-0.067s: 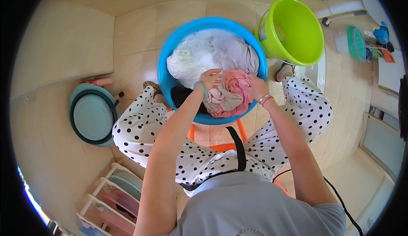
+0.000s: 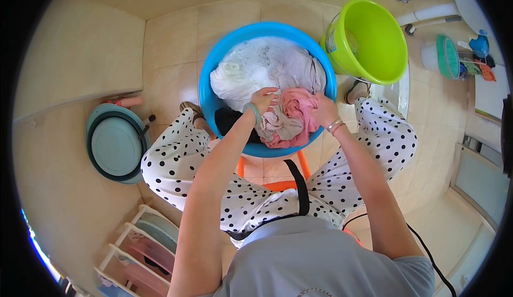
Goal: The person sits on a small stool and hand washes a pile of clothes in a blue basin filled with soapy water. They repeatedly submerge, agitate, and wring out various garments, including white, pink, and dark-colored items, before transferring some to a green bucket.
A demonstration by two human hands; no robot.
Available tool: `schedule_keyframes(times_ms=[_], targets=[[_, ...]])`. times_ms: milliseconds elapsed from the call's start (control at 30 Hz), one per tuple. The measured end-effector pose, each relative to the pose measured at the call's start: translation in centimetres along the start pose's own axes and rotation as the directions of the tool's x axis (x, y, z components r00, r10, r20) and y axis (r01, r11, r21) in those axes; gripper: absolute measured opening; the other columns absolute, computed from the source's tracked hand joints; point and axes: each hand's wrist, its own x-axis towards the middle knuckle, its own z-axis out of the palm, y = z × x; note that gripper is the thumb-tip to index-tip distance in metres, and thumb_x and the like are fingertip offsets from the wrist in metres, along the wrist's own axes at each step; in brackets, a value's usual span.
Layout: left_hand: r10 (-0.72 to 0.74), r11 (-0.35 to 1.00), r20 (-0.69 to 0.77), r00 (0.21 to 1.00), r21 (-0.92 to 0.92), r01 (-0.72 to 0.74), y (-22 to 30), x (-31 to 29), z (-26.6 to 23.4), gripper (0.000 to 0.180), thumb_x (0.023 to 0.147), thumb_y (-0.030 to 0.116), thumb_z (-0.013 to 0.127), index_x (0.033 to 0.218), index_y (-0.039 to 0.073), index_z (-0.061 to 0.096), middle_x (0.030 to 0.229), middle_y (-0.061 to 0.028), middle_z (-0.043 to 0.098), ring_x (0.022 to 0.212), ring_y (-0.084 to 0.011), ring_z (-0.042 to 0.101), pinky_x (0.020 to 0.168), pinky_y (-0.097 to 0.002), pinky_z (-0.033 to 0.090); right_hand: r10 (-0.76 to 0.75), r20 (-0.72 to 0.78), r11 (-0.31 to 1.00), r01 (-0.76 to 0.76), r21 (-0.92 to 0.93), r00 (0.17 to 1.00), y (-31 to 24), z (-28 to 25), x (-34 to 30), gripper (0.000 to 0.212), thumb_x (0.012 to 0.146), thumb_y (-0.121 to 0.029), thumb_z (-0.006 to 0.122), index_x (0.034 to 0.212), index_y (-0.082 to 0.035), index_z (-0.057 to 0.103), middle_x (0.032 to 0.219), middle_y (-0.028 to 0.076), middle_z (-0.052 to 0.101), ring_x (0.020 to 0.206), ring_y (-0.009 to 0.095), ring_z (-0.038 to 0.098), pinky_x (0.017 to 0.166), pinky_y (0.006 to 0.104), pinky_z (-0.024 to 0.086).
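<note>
A round blue tub [image 2: 205,78] stands between my legs with wet laundry in it. White garments [image 2: 235,75] under suds fill its far part, with a greyish-white cloth [image 2: 307,72] at the far right. Nearer me lies a bunched pink garment [image 2: 300,104] with a pale beige-pink cloth [image 2: 282,126] beside it. My right hand [image 2: 325,111] is closed on the right edge of the pink garment. My left hand [image 2: 264,100], fingers curled, grips the beige-pink cloth on its left side. A black cloth [image 2: 227,119] sits by my left wrist.
A lime-green bucket [image 2: 374,40] stands beyond the tub's right side. Grey-green basins [image 2: 117,147] lean at the left wall. At lower left is a white rack [image 2: 128,243] with basins. An orange stool [image 2: 280,184] shows between my legs. A black cable [image 2: 427,251] runs at right.
</note>
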Motion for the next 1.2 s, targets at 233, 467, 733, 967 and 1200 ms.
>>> schedule_keyframes(times_ms=[233,467,733,967,1200], targets=[[0.066,0.996,0.056,0.996,0.060,-0.069,-0.4,-1.0,-0.1,0.044,0.096,0.042,0.042,0.132,0.017,0.050,0.126,-0.0095,0.055,0.118,-0.0205,0.048,0.099,-0.0371,0.038,-0.117,0.067,0.780,0.050,0.624,0.991,-10.2,-11.5,-4.9,0.021,0.072,-0.016,0.063,0.078,-0.004,0.047,0.067,-0.001,0.043,0.061,0.011,0.041,0.055,0.0290,0.038],[0.139,0.974,0.270,0.953,0.135,-0.180,0.6,-1.8,0.9,0.087,0.086,0.075,0.021,0.122,0.005,0.059,0.131,-0.0144,0.052,0.119,-0.0227,0.048,0.101,-0.0351,0.035,-0.139,-0.277,0.362,0.309,0.879,0.951,-17.2,-19.5,-10.7,0.019,0.072,-0.012,0.061,0.087,-0.003,0.052,0.075,-0.001,0.049,0.070,0.010,0.049,0.064,0.0265,0.042],[0.272,0.728,0.139,0.952,-0.677,-0.109,4.9,-6.0,1.9,0.050,0.095,0.049,0.039,0.126,0.012,0.051,0.117,-0.0020,0.058,0.096,-0.0115,0.058,0.079,-0.0248,0.046,-0.264,-0.389,0.266,0.454,0.850,0.883,-19.3,-22.2,-3.8,0.020,0.080,-0.009,0.053,0.098,-0.003,0.059,0.094,0.004,0.058,0.090,0.013,0.055,0.085,0.0266,0.042],[0.170,0.822,-0.711,0.682,-0.280,-0.496,1.1,1.4,-2.5,0.038,0.089,0.035,0.059,0.110,0.004,0.056,0.106,-0.0119,0.057,0.089,-0.0214,0.054,0.076,-0.0302,0.047,-0.521,0.130,0.779,0.408,0.475,0.844,-9.1,-9.6,11.1,0.020,0.077,-0.001,0.055,0.094,-0.004,0.063,0.107,0.007,0.057,0.099,0.018,0.053,0.088,0.0267,0.042],[0.770,0.621,-0.501,0.395,0.732,-0.280,4.2,3.0,-3.3,0.058,0.085,0.027,0.064,0.137,0.015,0.041,0.146,-0.0242,0.021,0.131,-0.0420,0.028,0.107,-0.0455,0.029,-0.338,-0.188,0.936,0.350,0.033,0.922,-6.3,4.6,17.7,0.040,0.079,-0.025,0.064,0.118,-0.019,0.058,0.121,0.012,0.052,0.114,0.030,0.050,0.097,0.0420,0.040]])
